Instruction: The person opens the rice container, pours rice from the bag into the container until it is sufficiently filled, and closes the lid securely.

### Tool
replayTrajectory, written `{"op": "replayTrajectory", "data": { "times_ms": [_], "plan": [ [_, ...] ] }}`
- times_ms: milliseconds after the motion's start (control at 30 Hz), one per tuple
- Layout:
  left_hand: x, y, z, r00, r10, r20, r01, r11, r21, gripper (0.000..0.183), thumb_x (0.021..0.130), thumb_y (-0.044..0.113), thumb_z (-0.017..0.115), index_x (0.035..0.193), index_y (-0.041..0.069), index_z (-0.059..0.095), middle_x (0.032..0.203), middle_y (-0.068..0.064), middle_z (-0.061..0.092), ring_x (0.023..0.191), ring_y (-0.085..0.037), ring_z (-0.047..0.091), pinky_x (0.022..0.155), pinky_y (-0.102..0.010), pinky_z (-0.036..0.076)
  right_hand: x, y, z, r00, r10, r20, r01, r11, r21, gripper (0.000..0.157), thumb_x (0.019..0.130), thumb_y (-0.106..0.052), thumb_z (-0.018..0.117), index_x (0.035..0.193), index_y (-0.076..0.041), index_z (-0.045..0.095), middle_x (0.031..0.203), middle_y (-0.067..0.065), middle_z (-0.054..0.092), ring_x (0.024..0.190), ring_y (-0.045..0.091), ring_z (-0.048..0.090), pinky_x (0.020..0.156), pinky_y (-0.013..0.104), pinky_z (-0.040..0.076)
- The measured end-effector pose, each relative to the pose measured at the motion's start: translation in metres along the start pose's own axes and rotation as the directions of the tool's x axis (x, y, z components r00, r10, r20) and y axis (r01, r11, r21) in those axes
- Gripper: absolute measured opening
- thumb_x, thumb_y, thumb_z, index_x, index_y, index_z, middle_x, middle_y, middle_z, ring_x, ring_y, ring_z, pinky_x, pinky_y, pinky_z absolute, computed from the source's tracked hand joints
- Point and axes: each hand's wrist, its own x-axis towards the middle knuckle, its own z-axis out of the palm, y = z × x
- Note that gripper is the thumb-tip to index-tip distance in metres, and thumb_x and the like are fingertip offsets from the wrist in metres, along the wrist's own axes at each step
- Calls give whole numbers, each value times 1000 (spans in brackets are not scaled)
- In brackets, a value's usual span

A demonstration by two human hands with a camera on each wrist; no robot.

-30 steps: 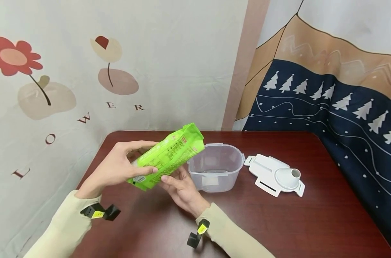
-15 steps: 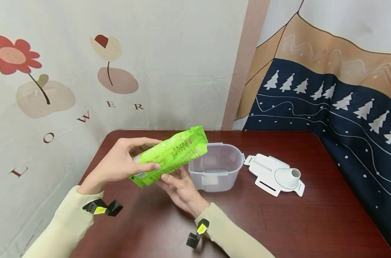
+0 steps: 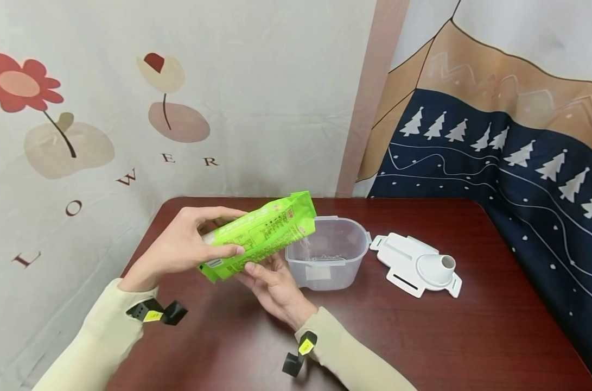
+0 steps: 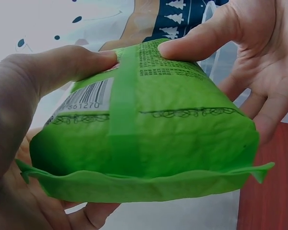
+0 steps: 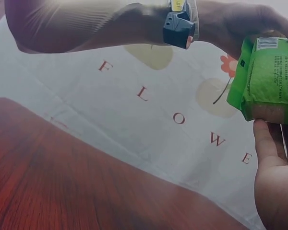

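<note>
In the head view a bright green plastic packet [image 3: 259,233] with printed text is held aslant in the air, its upper right end over the left rim of a clear plastic container [image 3: 327,271]. My left hand [image 3: 183,244] grips its lower left end, thumb across the front. From beneath, my right hand [image 3: 276,290] holds it with the thumb on the near side. Pale fine bits show inside the container below the packet's end. The left wrist view shows the packet's barcode face [image 4: 182,110] and both thumbs pressing it. The packet's mouth is hidden.
A white plastic lid [image 3: 418,266] with a round spout lies right of the container on the dark red-brown table [image 3: 452,342]. Printed curtains [image 3: 276,108] stand behind the table. Each sleeve carries a black wrist camera [image 3: 156,312].
The packet has tilted flatter and shifted slightly right and its far end lies over the container. Pale bits now show inside the container, bare before. My left hand has risen a little.
</note>
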Motion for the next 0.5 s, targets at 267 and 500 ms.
{"op": "replayTrajectory", "data": {
  "times_ms": [267, 500],
  "plan": [
    [3, 4, 0, 1000, -13, -3, 13, 1000, 12, 54, 72, 23, 95, 119, 40, 72, 105, 17, 75, 81, -10, 67, 67, -26, 53, 1, -1, 2, 1000, -8, -3, 8, 1000, 27, 57, 84, -17, 84, 134, -31, 60, 132, -10, 66, 126, 12, 62, 123, 51, 35],
    [4, 7, -1, 1000, -4, 4, 4, 1000, 24, 50, 75, 28, 94, 119, 38, 73, 106, 16, 76, 79, -10, 66, 66, -25, 53, -1, -2, 3, 1000, -5, -2, 5, 999, 35, 58, 86, -14, 82, 137, -31, 57, 135, -9, 63, 128, 13, 61, 123, 50, 34]
  ]
}}
